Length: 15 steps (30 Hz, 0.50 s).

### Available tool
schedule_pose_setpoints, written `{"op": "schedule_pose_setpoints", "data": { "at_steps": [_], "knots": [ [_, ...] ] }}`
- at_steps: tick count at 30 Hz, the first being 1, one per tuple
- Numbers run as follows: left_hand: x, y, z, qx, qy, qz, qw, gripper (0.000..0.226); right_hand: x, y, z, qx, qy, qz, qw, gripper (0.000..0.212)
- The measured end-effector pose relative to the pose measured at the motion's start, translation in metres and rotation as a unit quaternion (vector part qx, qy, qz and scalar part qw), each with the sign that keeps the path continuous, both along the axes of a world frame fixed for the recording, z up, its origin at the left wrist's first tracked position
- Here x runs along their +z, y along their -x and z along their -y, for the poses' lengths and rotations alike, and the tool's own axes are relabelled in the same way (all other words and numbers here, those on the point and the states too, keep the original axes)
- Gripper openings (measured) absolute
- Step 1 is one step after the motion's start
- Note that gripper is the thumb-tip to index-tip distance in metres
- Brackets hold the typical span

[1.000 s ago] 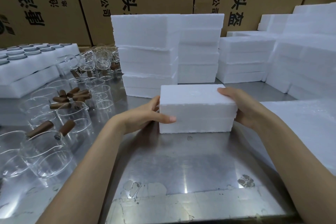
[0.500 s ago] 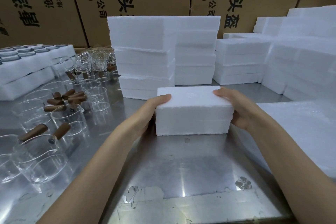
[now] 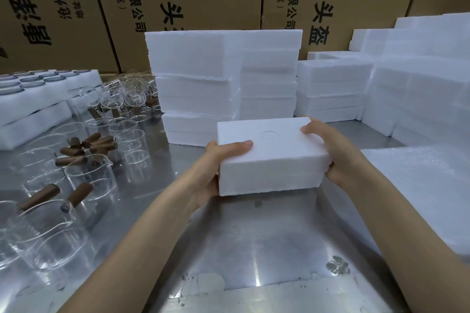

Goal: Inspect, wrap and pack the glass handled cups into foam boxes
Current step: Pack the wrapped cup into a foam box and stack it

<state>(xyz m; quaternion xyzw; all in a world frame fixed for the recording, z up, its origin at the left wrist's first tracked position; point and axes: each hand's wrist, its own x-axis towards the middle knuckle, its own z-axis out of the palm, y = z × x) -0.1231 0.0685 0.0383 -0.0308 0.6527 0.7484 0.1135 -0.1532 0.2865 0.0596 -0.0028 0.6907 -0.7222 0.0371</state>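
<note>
**Foam box lifted clear**

Lifted since the earlier frame, the foam box [image 3: 272, 157] now hangs above the table [image 3: 254, 241]; your left hand [image 3: 216, 168] and right hand [image 3: 333, 157] each grip an end. Packing looks closed out; next, set it on the foam stack [image 3: 193, 84] behind. Keep clear of the glass cups [image 3: 86, 173] on your left.

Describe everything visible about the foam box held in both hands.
The foam box is a plain white rectangular block of what looks like expanded polystyrene, grainy at its edges, with a faint circular mark moulded into its top. It is shut, and a faint line on its front looks like the lid seam. It sits roughly level above the steel table, front of the foam stacks. The left hand grips its left end, thumb on top; the right hand grips its right end.
</note>
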Motion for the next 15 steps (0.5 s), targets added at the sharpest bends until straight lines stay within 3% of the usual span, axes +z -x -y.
{"op": "schedule_pose_setpoints", "data": {
  "at_steps": [4, 7, 11, 15],
  "knots": [
    [0.005, -0.001, -0.004, -0.002, -0.038, -0.014, 0.999, 0.071, 0.008, -0.002, -0.002, -0.035, 0.04, 0.009, 0.999, 0.014],
    [0.01, -0.002, -0.012, -0.009, -0.064, -0.021, 0.998, 0.057, 0.014, -0.005, -0.009, -0.057, 0.126, 0.023, 0.99, 0.046],
    [0.013, 0.004, -0.024, 0.026, -0.089, -0.001, 0.996, 0.074, 0.013, -0.031, -0.02, -0.132, 0.227, 0.045, 0.964, 0.097],
    [0.024, 0.016, -0.046, 0.029, -0.104, -0.001, 0.994, 0.077, 0.001, -0.054, -0.008, -0.077, 0.309, 0.105, 0.942, 0.102]
  ]
}}
